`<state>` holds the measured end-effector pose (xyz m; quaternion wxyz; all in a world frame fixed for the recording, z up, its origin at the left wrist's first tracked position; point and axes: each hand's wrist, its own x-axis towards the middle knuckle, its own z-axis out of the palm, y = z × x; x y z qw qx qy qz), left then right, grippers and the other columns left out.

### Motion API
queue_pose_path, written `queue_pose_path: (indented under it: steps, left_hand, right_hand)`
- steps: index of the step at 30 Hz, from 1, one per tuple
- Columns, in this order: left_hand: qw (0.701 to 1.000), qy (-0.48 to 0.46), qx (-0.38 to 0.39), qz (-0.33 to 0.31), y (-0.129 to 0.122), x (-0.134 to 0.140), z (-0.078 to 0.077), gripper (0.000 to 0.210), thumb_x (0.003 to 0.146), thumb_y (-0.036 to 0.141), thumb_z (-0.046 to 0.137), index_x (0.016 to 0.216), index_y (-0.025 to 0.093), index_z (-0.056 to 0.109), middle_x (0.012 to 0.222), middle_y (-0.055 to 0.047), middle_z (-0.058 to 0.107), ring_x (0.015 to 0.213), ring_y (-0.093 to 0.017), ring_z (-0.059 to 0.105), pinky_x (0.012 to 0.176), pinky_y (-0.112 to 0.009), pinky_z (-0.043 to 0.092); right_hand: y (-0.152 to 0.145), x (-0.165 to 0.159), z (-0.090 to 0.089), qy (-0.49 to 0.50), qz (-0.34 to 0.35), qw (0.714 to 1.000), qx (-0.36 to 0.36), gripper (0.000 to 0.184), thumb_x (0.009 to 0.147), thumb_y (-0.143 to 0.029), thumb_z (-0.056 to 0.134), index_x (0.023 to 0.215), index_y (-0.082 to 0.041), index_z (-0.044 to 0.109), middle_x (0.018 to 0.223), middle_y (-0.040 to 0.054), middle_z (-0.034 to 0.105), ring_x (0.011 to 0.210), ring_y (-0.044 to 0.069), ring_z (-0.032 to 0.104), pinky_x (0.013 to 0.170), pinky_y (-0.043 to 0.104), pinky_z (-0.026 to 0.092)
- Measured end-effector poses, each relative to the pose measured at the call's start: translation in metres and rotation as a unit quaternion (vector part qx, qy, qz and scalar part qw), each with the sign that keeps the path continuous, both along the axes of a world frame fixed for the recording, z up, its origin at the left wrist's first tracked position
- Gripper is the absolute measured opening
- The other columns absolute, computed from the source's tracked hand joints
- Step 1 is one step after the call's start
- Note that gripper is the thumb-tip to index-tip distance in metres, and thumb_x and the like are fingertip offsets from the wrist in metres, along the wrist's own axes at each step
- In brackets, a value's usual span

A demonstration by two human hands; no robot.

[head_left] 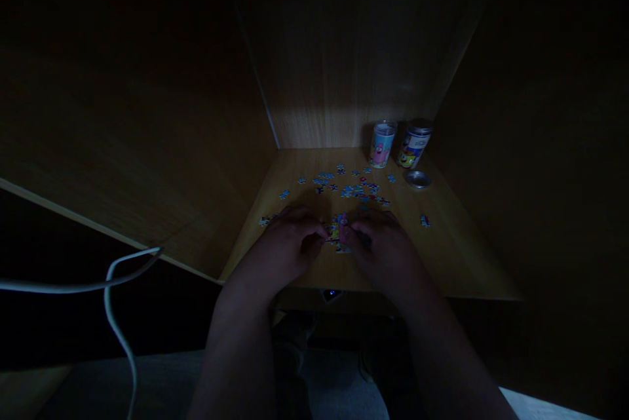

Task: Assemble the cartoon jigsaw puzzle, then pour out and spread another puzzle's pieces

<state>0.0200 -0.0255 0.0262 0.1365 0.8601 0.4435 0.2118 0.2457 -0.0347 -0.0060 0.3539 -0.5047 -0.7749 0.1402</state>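
Between my hands, a few joined jigsaw puzzle pieces [335,231] in yellow and pink lie low on the wooden desktop [462,263]. My left hand [297,233] pinches their left side with thumb and forefinger. From the right, my right hand [376,233] has its fingertips closed on the pink part. The dim light hides the exact edges of the pieces under my fingers. Just beyond my hands, several loose puzzle pieces [351,190], mostly blue with some red, are scattered.
A printed can with a clear rim [381,146] and a second can with its lid on [413,145] stand at the back right. A round metal lid [417,179] lies before them. Wooden panels enclose the desk. A white cable [115,315] hangs at left.
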Motion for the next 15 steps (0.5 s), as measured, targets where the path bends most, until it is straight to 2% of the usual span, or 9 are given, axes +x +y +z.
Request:
queue_pose_path:
  steps: [8,15]
  left_hand:
    - [1.000,0.007,-0.005,0.009,-0.0023,0.0022,0.0032,0.015,0.099,0.012,0.072,0.103,0.025,0.076,0.107,-0.003,0.074,0.107,-0.025,0.068,0.097,-0.041,0.052]
    - [1.000,0.003,0.001,-0.002,-0.0002,0.0034,0.0026,0.016,0.096,0.012,0.075,0.099,0.026,0.081,0.102,-0.004,0.074,0.104,-0.025,0.068,0.093,-0.040,0.053]
  right_hand:
    - [-0.0002,0.0006,-0.0016,-0.006,-0.009,1.000,-0.003,0.023,0.104,-0.023,0.067,0.082,-0.022,0.073,0.096,0.0051,0.075,0.098,0.024,0.068,0.098,0.041,0.050]
    - [0.0002,0.0003,-0.0010,-0.005,-0.007,1.000,0.004,0.025,0.104,-0.023,0.065,0.081,-0.024,0.073,0.094,0.0050,0.076,0.096,0.024,0.069,0.096,0.041,0.051]
